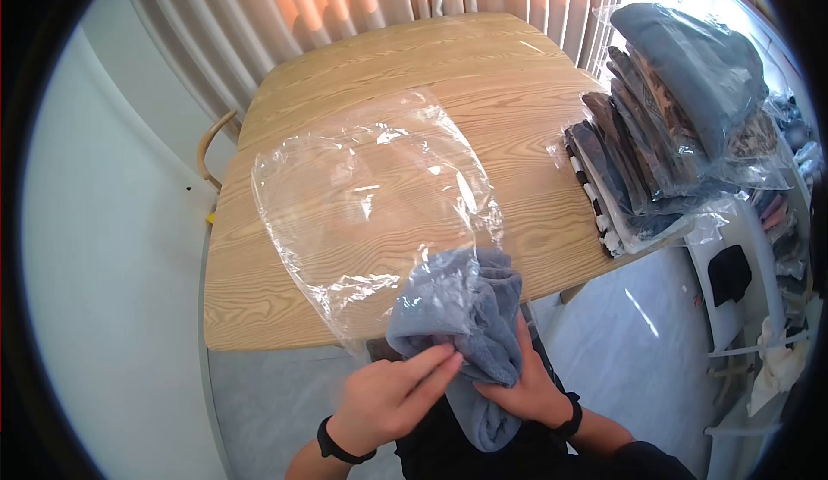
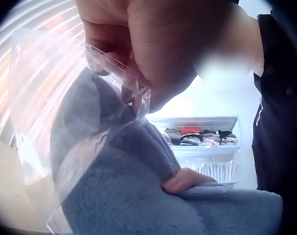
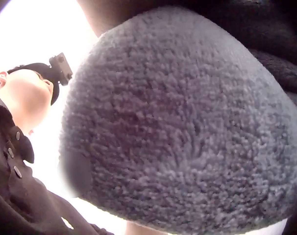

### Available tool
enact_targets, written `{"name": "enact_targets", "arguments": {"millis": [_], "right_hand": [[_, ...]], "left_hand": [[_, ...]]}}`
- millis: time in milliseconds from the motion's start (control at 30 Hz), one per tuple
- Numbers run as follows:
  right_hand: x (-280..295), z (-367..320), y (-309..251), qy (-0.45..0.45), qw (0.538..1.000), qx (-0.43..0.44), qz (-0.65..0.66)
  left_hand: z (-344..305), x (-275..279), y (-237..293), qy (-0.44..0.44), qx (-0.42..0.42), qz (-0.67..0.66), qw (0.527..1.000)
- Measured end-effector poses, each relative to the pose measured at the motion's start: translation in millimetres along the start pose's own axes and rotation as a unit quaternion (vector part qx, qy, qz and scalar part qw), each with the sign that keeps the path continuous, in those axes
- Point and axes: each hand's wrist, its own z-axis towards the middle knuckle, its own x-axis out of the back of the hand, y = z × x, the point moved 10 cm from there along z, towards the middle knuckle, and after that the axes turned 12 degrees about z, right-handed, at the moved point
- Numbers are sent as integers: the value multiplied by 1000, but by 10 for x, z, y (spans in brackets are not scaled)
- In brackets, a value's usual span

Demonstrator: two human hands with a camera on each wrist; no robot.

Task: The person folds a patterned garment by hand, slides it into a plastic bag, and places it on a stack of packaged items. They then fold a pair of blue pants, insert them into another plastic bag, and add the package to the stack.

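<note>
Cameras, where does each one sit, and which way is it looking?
Head: worn on the head, looking forward and down at the wooden table, clear bag and grey fleece; left hand and right hand show.
Left wrist: at the left wrist, looking along the palm at the bag's edge it pinches.
Right wrist: under the right hand, looking up; fleece fills it, dark shirt beside.
Shared: all three see the fleece.

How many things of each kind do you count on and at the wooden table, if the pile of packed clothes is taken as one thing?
Hands: 2 (left hand pinches the bag, right hand grips the cloth)
Clear plastic bag: 1
Grey fleece cloth: 1
Pile of packed clothes: 1
Wooden table: 1
Total: 6
</note>
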Motion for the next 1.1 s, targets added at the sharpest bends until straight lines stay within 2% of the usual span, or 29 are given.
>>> {"name": "enact_targets", "arguments": {"millis": [100,200,267,300,367,400,433,500,533,567,633,667,700,733,767,800,833,900,933,1000,1067,1100], "right_hand": [[-17,8,-62,-1,1000,23,-3],[-20,15,-99,-4,998,21,-67],[11,17,-199,11,982,91,-162],[14,30,-194,11,982,94,-163],[97,65,-109,36,994,59,-81],[126,59,-114,43,988,74,-132],[147,68,-111,43,987,76,-133],[225,75,-215,77,976,125,-163],[257,104,-209,82,980,101,-151],[276,116,-213,82,980,104,-151],[382,149,-163,104,990,87,-47],[385,188,-183,98,991,89,2],[388,225,-213,98,991,92,2],[378,262,-220,91,992,87,28],[367,293,-228,85,992,81,54],[352,318,-269,86,991,85,53],[328,346,-286,89,991,77,69],[290,426,-324,89,990,71,85],[277,479,-341,87,990,69,83],[291,599,-442,85,991,69,81],[309,766,-661,74,993,70,-55],[305,848,-741,77,993,66,-55]], "left_hand": [[60,-23,142,-12,-26,-15,999],[112,-17,292,-22,-65,-29,997],[113,-80,435,-36,-90,-47,994],[131,-89,488,-34,-90,-45,994],[142,-110,644,-60,-118,-71,989],[53,-184,734,-127,-147,-33,980],[37,-146,778,-126,-149,-31,980],[82,78,768,-31,-115,-1,993],[63,158,734,29,-110,55,992],[26,78,697,30,-110,57,992],[-133,196,439,198,-5,92,976],[-214,57,287,150,100,104,978],[-230,-10,279,153,98,106,978],[-305,-122,14,148,207,1,967],[-412,-292,-212,139,311,-105,934],[-454,-444,-303,134,367,-180,903],[-476,-531,-324,137,365,-181,903],[-685,-1131,-455,38,466,-358,808],[-709,-1182,-496,75,475,-362,799],[-760,-1263,-536,73,473,-369,797],[-762,-1312,-566,66,472,-378,794],[-737,-1316,-557,66,463,-391,793]]}}
